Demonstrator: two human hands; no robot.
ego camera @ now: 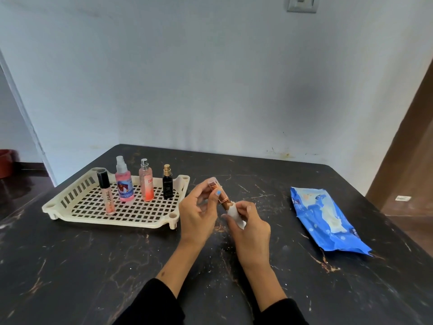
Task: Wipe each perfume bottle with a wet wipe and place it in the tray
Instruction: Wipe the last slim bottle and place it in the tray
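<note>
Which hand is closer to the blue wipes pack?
Right. The right hand is between the bottle and the wipes pack; the left hand is farther, nearer the tray.

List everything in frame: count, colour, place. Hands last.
tray: 1, cream lattice, table left.
bottles in tray: 4 upright; lip gloss tube, pink spray bottle, peach spray bottle, black bottle.
copper bottle: 1, clear cap, held tilted at centre.
wet wipe: 1, white, around the copper bottle's lower end.
wipes pack: 1, blue, table right.
table: 1, black marbled.
wall switch: 1, grey, top.
left hand: holds the copper bottle's upper part.
right hand: grips the wet wipe.
</note>
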